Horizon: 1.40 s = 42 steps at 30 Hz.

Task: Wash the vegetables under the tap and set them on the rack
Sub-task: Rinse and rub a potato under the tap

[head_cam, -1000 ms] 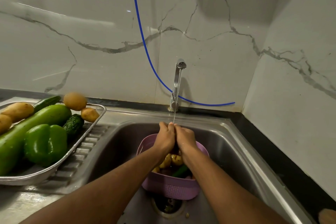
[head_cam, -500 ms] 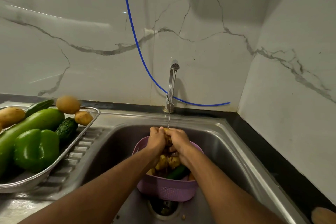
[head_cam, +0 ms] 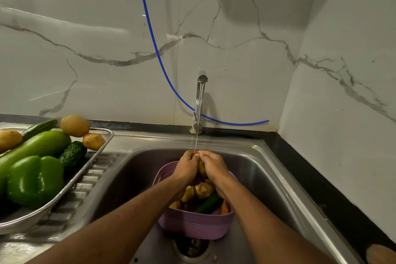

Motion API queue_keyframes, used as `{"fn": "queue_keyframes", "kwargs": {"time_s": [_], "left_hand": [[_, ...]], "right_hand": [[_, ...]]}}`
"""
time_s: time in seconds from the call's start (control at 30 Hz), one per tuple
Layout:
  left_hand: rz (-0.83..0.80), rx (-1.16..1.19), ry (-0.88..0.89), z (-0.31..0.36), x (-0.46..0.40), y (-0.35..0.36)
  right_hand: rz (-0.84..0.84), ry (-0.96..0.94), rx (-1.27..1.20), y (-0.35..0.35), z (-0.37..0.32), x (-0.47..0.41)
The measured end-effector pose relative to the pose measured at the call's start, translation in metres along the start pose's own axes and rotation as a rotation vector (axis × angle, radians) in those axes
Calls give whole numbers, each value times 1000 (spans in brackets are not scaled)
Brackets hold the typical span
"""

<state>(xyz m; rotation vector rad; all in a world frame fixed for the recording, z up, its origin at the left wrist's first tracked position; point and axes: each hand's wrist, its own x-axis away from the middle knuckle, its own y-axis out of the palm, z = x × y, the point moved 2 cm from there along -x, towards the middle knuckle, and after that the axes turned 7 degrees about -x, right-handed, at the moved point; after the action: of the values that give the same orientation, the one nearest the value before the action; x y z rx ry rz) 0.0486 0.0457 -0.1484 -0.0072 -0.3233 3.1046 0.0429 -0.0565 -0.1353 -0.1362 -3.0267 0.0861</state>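
Observation:
Under the thin stream from the tap [head_cam: 200, 100], my left hand [head_cam: 186, 167] and my right hand [head_cam: 212, 167] are both closed around a small yellowish potato [head_cam: 201, 167], mostly hidden between them. Directly below sits a purple basket [head_cam: 194, 226] in the sink, holding potatoes [head_cam: 198, 192], a cucumber [head_cam: 209, 203] and a carrot [head_cam: 225, 208]. On the left draining board stands the metal rack [head_cam: 100, 148] with a green pepper [head_cam: 35, 181], a pale green gourd [head_cam: 40, 144], potatoes [head_cam: 75, 125] and cucumbers [head_cam: 72, 155].
The steel sink [head_cam: 263, 178] has a drain [head_cam: 192, 249] in front of the basket. A blue hose [head_cam: 154, 43] hangs down the marble wall behind the tap. A black counter strip [head_cam: 317, 186] runs along the right wall, with a brown object [head_cam: 380, 254] at its near end.
Both hands stay together under the stream, rubbing the potato; the fingers have shifted slightly. The camera view has drifted a little, nothing else has moved.

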Motion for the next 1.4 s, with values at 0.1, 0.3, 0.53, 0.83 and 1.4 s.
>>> {"fn": "queue_keyframes", "kwargs": {"time_s": [0.1, 0.3, 0.53, 0.83, 1.4], "left_hand": [[52, 42, -4, 0, 0, 0], [177, -73, 5, -9, 2, -7], [236, 77, -104, -10, 0, -8], [362, -403, 287, 6, 11, -22], [176, -224, 83, -1, 2, -24]], "right_hand": [[-15, -49, 61, 1, -1, -2], [-32, -40, 77, 9, -5, 0], [121, -377, 466, 9, -9, 7], [44, -273, 390, 13, -14, 4], [-49, -263, 349, 3, -11, 4]]}}
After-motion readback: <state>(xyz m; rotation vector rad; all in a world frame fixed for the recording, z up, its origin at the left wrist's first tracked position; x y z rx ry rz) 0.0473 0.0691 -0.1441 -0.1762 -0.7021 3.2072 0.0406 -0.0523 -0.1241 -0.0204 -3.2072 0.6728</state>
